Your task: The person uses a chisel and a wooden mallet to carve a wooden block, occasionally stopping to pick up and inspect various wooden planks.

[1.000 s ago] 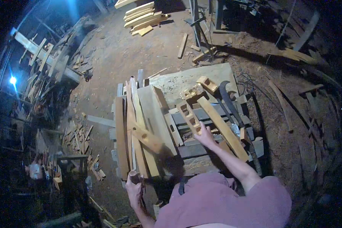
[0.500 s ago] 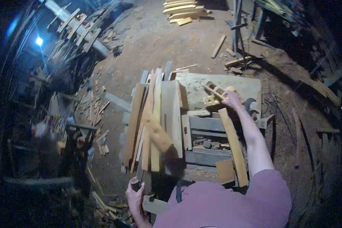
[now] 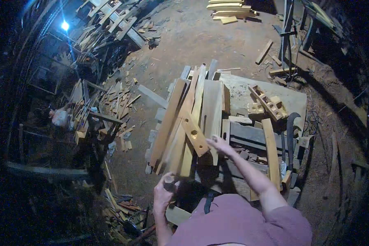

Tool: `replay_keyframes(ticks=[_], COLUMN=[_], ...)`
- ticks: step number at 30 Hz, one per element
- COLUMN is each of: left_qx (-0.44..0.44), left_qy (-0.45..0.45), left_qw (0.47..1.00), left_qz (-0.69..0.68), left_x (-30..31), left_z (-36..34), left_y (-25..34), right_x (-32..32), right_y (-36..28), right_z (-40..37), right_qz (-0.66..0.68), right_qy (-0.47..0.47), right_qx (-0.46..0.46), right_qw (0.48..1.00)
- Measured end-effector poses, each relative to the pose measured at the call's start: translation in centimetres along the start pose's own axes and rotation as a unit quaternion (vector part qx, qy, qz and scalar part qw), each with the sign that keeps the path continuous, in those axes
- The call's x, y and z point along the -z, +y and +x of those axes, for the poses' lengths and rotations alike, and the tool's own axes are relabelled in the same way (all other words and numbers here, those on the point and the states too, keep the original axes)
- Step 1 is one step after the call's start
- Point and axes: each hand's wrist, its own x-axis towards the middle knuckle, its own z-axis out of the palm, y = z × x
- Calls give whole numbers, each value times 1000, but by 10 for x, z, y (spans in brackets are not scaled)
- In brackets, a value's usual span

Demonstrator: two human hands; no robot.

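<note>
My left hand (image 3: 163,194) is closed around a round-ended dark wooden tool handle (image 3: 169,183), low at the near end of the boards; the rest of the tool is hidden. My right hand (image 3: 219,146) reaches over the boards with its fingers stretched out, fingertips right beside the near end of a short wooden block (image 3: 196,135). Several holes are cut in this block, which lies slantwise across long planks (image 3: 168,123). A wide pale board (image 3: 211,110) runs along the right of these planks.
Holed blocks (image 3: 270,104) are piled on a broad slab (image 3: 242,84) at the back right. A dark curved piece (image 3: 291,135) stands near a leaning yellow plank (image 3: 271,151). Offcuts (image 3: 119,96) litter the ground to the left, and sawn boards (image 3: 229,8) are stacked far back.
My right hand has left the holed blocks at the back right and come toward me and left, to the slanting block. My left hand still grips the handle. The whole view has shifted.
</note>
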Motion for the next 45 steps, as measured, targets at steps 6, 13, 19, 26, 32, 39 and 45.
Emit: replay_keyframes(ticks=[6, 13, 19, 26, 32, 39, 45], left_qx=[42, 37, 57, -69, -176, -143, -136], left_qy=[2, -11, 7, 114, 121, 22, -41], left_qw=[999, 999, 994, 973, 944, 904, 889], left_qz=[-30, -26, -89, -186, -252, -402, -436], left_x=[6, 6, -1, -22, -42, -133, -222], left_z=[-16, -24, -18, -2, 2, 22, 61], left_y=[-40, -53, -32, 12, 59, 125, 91], right_x=[-60, -37, 2, 26, 78, 101, 113], right_y=[14, -12, 50, 98, 99, 130, 131], right_z=[23, -64, -137, -126, -174, -224, -218], right_qz=[-17, 248, 207, -236, -214, -306, -293], right_qy=[154, -82, 215, 289, 433, 451, 444], right_qx=[106, 42, 8, -37, -25, -158, -167], right_qw=[982, 965, 954, 927, 875, 823, 830])
